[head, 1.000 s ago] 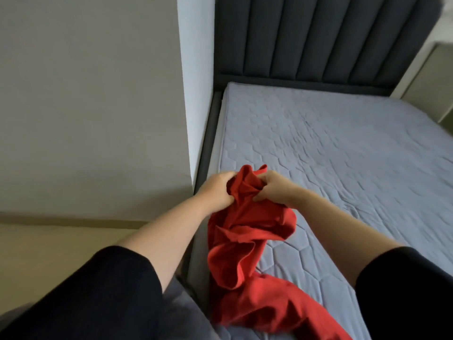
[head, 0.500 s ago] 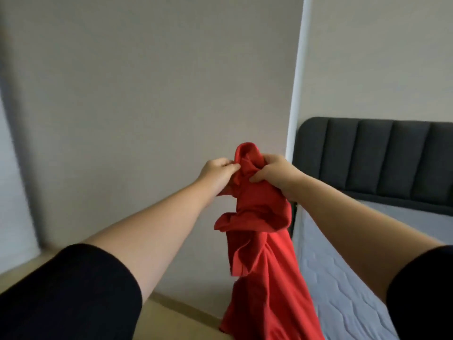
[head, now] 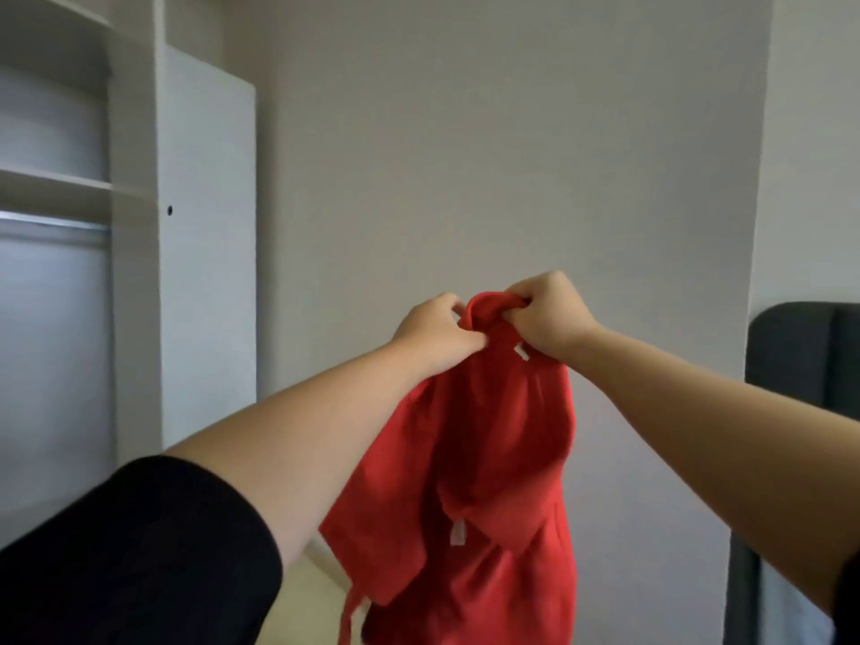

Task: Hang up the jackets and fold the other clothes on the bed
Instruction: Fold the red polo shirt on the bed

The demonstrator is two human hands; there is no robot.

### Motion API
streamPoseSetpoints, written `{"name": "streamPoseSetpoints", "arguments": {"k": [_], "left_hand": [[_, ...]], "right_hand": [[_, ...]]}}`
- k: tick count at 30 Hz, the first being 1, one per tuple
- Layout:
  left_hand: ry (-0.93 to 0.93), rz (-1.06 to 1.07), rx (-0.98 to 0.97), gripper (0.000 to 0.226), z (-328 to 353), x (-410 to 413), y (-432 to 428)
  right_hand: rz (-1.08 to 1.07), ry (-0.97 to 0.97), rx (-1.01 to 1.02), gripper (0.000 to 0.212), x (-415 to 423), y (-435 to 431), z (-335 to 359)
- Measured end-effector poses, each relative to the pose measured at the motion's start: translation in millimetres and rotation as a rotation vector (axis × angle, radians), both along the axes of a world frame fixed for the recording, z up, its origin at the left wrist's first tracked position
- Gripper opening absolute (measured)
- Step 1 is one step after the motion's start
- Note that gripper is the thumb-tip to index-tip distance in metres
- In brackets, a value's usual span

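Plain grey wall [head: 465, 132] fills most of the frame, centre and upper right. Open white wardrobe [head: 135, 225] takes the left side: a shelf [head: 56, 181] at upper left, a metal hanging rail [head: 51, 225] just under it, and a white door panel [head: 209, 249] standing open toward the middle, with a small dark hole [head: 169, 209] near its left edge.

Red garment [head: 502, 458] hangs in the air in the lower centre, in front of the wall. It is bunched at the top and drapes loose down past the bottom edge of the frame, touching nothing but the hands. It is well apart from the wardrobe and left of the bed.

Both arms reach forward and up from the bottom corners, bare forearms, with a black left sleeve [head: 139, 551] at lower left and a sliver of black right sleeve [head: 849, 593] at the lower right edge.

Dark padded headboard [head: 805, 351] shows at the right edge, mid height. A patch of pale floor [head: 307, 598] shows at bottom centre, left of the garment.

Left hand [head: 437, 332] is at centre frame, fingers curled tight, pinching the top fold of the garment from the left. Right hand [head: 549, 314] is just beside it, slightly higher, fingers curled over and gripping the same bunched top edge from the right. The hands are close together with the red fold between them.

A thin red drawstring [head: 346, 616] dangles at the garment's lower left. A white tag [head: 522, 352] sits just under the right hand; a second white tag [head: 458, 535] hangs lower down mid garment.
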State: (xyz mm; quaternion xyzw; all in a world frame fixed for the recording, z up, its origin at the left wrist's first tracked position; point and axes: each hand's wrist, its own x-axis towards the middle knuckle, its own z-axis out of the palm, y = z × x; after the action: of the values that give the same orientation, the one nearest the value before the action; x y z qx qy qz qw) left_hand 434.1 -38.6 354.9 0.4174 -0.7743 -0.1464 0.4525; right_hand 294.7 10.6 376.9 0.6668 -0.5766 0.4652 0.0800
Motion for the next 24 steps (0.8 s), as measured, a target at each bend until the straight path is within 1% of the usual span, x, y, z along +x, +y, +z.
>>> {"name": "streamPoseSetpoints", "arguments": {"k": [2, 4, 6, 7, 9, 11, 14, 15, 16, 18, 20, 22, 23, 24], "left_hand": [[-0.113, 0.086, -0.072, 0.016, -5.1, 2.8, -0.5], [-0.204, 0.146, -0.106, 0.023, -9.3, 4.7, -1.6], [-0.266, 0.181, -0.106, 0.026, -12.6, 5.5, -3.9], [-0.285, 0.206, -0.106, 0.024, -14.5, 5.8, -4.3], [-0.303, 0.273, -0.110, 0.014, -18.9, 6.4, -6.3], [-0.323, 0.354, -0.117, 0.011, -24.9, 9.1, -7.6], [-0.362, 0.453, -0.087, 0.024, -35.6, 17.4, -11.1], [-0.362, 0.479, -0.053, 0.024, -38.9, 20.7, -12.4], [-0.360, 0.494, -0.025, 0.020, -41.7, 23.8, -12.7], [-0.376, 0.492, 0.012, 0.003, -45.9, 27.6, -12.2], [-0.432, 0.454, 0.072, 0.009, -50.0, 25.9, -11.6], [-0.458, 0.384, 0.178, 0.015, -51.7, 22.8, -9.1], [-0.458, 0.348, 0.243, 0.019, -51.8, 21.8, -8.4], [-0.456, 0.327, 0.288, 0.023, -51.6, 21.6, -8.1]], "right_hand": [[0.008, 0.058, -0.009, 0.020, 3.8, -0.3, -5.4], [-0.005, 0.139, -0.017, 0.026, 4.4, -0.7, -12.4], [-0.059, 0.216, -0.017, 0.025, 0.4, -2.3, -19.4], [-0.099, 0.270, 0.006, 0.022, -4.0, -3.6, -23.4], [-0.201, 0.406, 0.122, 0.012, -15.7, -6.5, -34.5], [-0.313, 0.523, 0.248, 0.017, -26.5, -7.6, -50.4], [-0.506, 0.679, 0.330, 0.024, -39.6, -7.0, -72.4], [-0.557, 0.706, 0.345, 0.027, -42.8, -7.5, -76.7], [-0.591, 0.714, 0.351, 0.029, -44.8, -8.1, -79.5], [-0.620, 0.694, 0.343, 0.028, -42.9, -9.4, -82.1], [-0.614, 0.585, 0.317, 0.027, -35.9, -11.4, -80.1], [-0.578, 0.386, 0.305, 0.025, -25.6, -10.0, -74.4], [-0.556, 0.305, 0.319, 0.021, -22.8, -9.3, -71.3], [-0.528, 0.272, 0.378, 0.016, -23.2, -8.2, -68.9]]}}
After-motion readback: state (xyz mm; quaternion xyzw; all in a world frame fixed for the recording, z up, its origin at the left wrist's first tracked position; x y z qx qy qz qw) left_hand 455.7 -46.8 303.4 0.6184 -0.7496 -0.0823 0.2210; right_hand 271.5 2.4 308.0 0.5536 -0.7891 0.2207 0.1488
